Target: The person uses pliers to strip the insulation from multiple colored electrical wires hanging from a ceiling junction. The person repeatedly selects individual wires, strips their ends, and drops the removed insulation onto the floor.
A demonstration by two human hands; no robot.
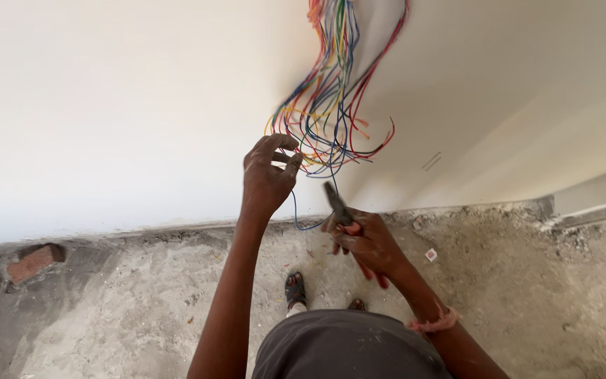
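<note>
A bundle of coloured wires, red, blue, yellow, green and orange, hangs down the white wall from the top of the view. My left hand is raised to the loose lower ends and pinches a blue wire that loops down below it. My right hand sits lower and to the right, closed around pliers with red handles; the dark jaws point up toward the wire ends. A pink band circles my right wrist.
Rough bare concrete floor with dust and small debris meets the wall. An exposed brick shows at the wall's foot on the left. My sandalled feet stand near the wall. A wall corner juts at right.
</note>
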